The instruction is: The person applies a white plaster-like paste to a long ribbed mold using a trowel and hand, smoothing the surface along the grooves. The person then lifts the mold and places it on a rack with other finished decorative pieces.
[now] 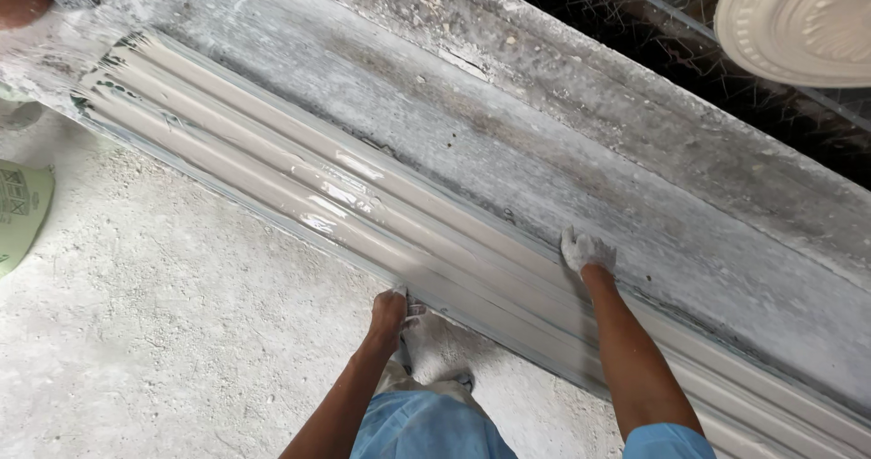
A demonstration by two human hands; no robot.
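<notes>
both hands on the wet ribbed plaster moulding (363, 207) — left hand (390, 312) curled over its near edge, plaster-caked right hand (586, 250) flat, holding nothing

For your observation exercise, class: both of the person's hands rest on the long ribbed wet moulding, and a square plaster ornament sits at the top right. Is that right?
Not quite. The head view shows the plaster ornament is round, not square. The rest holds: the left hand and right hand both rest on the long ribbed wet moulding.

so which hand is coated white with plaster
The right hand, pressed on the far side of the wet ribbed moulding; the left hand, at its near edge, is mostly bare.
</notes>
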